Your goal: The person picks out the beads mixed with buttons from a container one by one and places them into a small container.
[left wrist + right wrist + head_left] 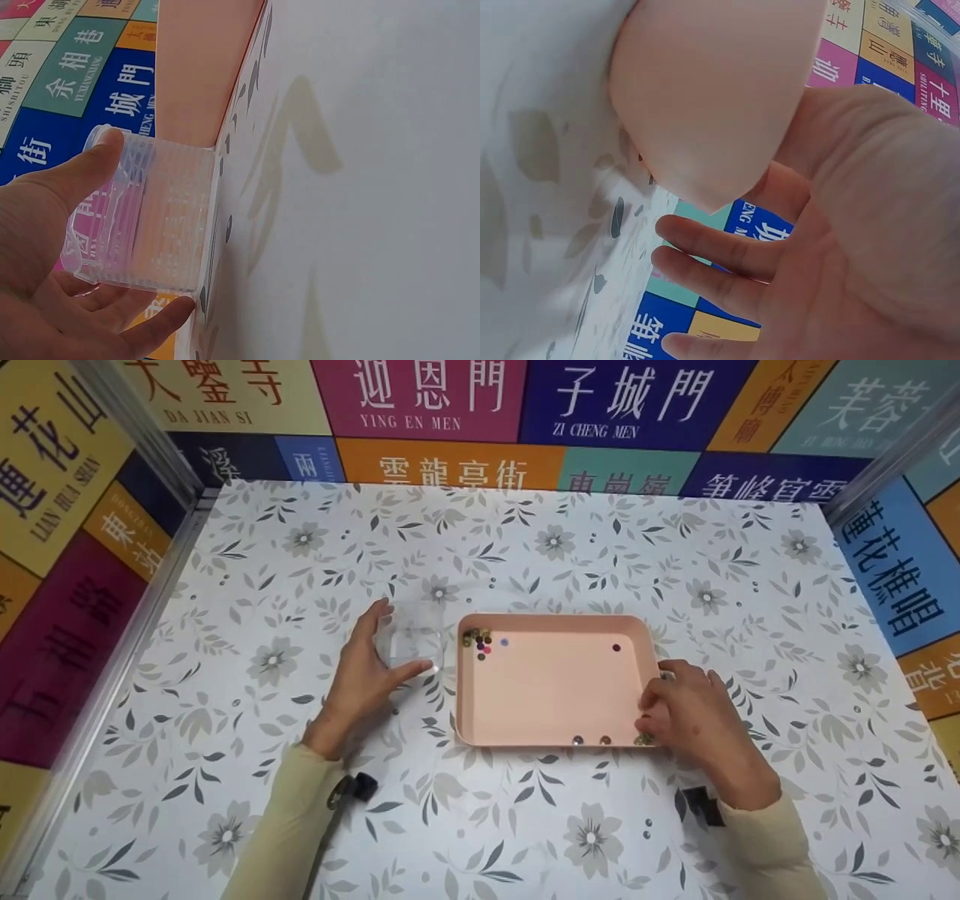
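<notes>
My left hand [360, 667] holds a clear ribbed plastic box [157, 210], upright on the table just left of the shallow peach tray [555, 682]. In the left wrist view the thumb lies on the box's upper edge and the fingers are on its other side. My right hand [694, 712] reaches over the tray's right wall, thumb and index finger inside near the front right corner. Several small beads [645, 740] lie by those fingertips. The tray wall hides the fingertips in the right wrist view; whether they pinch a bead is unclear. The other fingers stay outside.
A cluster of beads [480, 641] sits in the tray's back left corner. A single dark bead [616, 648] lies at the back right, and two more beads [591, 740] by the front wall. The table [225, 735] has a floral cover; lettered panels [450, 465] surround it.
</notes>
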A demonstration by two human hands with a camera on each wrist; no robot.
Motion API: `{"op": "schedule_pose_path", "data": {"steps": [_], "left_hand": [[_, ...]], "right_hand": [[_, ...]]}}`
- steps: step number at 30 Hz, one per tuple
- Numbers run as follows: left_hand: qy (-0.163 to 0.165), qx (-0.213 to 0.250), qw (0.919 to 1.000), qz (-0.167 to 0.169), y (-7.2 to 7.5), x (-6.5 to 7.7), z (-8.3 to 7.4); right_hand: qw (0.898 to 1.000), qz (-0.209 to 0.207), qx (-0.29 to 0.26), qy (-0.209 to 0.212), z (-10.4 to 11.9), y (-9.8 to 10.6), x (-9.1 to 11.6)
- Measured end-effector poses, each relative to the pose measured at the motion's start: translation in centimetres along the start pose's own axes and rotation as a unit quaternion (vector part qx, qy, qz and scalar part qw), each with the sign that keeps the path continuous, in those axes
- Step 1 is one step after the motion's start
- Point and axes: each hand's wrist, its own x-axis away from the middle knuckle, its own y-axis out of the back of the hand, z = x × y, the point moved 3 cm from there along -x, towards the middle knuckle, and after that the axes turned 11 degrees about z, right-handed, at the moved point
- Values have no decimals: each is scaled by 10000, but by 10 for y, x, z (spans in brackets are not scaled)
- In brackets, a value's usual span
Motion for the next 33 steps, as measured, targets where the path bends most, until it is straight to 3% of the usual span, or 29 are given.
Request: {"op": "schedule_pose_path", "data": {"steps": [19, 33], "left_hand": [[58, 68, 9999, 78, 0, 1, -2], [-9, 113, 9999, 67, -2, 0, -2]], "right_hand": [[9992, -245, -92, 299, 1, -3, 1], [9944, -956, -333, 313, 5, 2, -3]]}}
